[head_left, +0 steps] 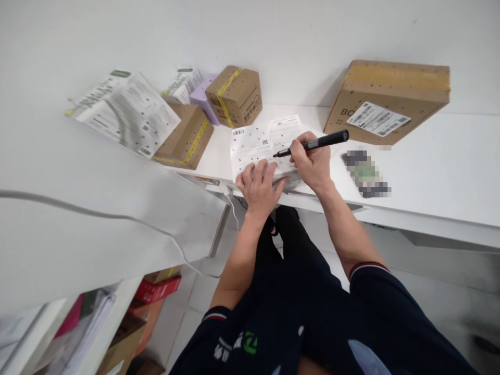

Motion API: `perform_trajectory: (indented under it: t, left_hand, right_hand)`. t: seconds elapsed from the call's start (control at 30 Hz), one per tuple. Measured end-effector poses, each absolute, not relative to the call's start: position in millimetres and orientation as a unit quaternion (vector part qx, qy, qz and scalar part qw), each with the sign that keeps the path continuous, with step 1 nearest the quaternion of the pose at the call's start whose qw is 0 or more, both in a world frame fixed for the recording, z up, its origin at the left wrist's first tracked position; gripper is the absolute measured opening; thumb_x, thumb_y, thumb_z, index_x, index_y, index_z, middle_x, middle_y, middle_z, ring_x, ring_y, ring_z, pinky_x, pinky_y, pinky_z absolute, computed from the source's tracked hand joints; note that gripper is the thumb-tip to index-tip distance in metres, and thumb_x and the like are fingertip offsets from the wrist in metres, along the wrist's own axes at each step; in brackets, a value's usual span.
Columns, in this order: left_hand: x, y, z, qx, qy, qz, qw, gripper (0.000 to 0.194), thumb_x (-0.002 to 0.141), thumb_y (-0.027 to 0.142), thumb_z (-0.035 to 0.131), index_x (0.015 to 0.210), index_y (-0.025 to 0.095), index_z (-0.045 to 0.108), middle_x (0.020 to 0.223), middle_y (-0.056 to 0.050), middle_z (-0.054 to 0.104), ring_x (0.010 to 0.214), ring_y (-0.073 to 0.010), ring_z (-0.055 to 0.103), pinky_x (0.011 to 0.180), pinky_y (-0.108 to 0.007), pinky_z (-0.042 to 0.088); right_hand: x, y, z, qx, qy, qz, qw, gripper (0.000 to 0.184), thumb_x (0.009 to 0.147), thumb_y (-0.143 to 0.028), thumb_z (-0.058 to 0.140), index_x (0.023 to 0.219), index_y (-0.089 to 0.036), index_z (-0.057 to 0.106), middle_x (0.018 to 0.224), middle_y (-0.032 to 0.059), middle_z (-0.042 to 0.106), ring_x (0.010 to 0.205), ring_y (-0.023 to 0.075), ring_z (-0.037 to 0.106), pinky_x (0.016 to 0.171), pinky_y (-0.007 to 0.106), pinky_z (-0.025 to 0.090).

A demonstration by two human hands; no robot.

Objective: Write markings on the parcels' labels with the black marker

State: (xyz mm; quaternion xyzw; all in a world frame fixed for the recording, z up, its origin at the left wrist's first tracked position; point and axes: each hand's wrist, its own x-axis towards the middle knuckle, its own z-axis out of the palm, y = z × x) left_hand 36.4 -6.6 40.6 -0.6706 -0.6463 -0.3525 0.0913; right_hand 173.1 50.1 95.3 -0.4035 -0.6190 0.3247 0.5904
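Observation:
A white printed sheet [250,148] with a barcode, a QR code and a fold down its middle lies at the front edge of the white desk. My left hand [260,187] rests on its lower part, fingers spread and flat. My right hand [312,161] is closed around a black marker pen [328,139]. The pen slants down to the left, its tip over the middle of the sheet just above my left fingers. Whether the tip touches the paper I cannot tell.
Behind the sheet stand a small taped carton [234,96] and a purple box [203,96]. Leftward are another carton [187,135] and a large printed packet [128,114]. A big labelled carton [390,88] and a blurred-out phone-like object [366,173] are at right. A grey cable [117,212] crosses the left.

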Motion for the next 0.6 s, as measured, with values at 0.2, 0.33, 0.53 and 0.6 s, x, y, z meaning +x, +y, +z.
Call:
perform_trajectory:
  t: [0.2,0.33,0.53,0.6]
  left_hand:
    - [36,-5,40,-0.667,-0.651,-0.354,0.078,0.051,0.085,0.067,0.057,0.116,0.028,0.07,0.13,-0.011,0.069,0.125,-0.036,0.054,0.106,-0.052,0.027]
    - [35,-5,38,-0.669,-0.646,-0.358,0.085,0.053,0.083,0.069,0.059,0.116,0.028,0.07,0.13,-0.01,0.069,0.125,-0.0364,0.054,0.105,-0.052,0.027]
    - [35,-5,36,-0.67,-0.64,-0.365,0.095,0.054,0.083,0.069,0.06,0.116,0.028,0.069,0.13,-0.011,0.068,0.125,-0.0364,0.053,0.105,-0.052,0.026]
    - [36,-5,36,-0.668,-0.644,-0.362,0.087,0.055,0.082,0.07,0.06,0.116,0.027,0.069,0.13,-0.011,0.068,0.125,-0.0368,0.052,0.106,-0.053,0.026]
  right_hand:
    - [179,55,86,-0.408,-0.519,0.33,0.675,0.036,0.097,-0.056,0.046,0.09,-0.023,0.057,0.063,-0.0046,0.055,0.051,0.009,0.054,0.049,0.021,0.046]
    - [209,63,69,-0.481,-0.509,0.241,0.671,0.039,0.102,-0.052,0.033,0.12,-0.025,0.053,0.082,0.0015,0.064,0.058,0.013,0.061,0.055,0.028,0.052]
    - [258,72,29,-0.598,-0.752,0.045,0.274,0.041,0.095,-0.02,0.041,0.133,-0.018,0.057,0.124,0.0162,0.065,0.11,0.0294,0.057,0.093,0.047,0.048]
    - [261,74,18,-0.601,-0.786,0.023,0.146,0.048,0.093,-0.014,0.039,0.138,-0.018,0.055,0.128,0.0177,0.064,0.115,0.0338,0.051,0.093,0.049,0.045]
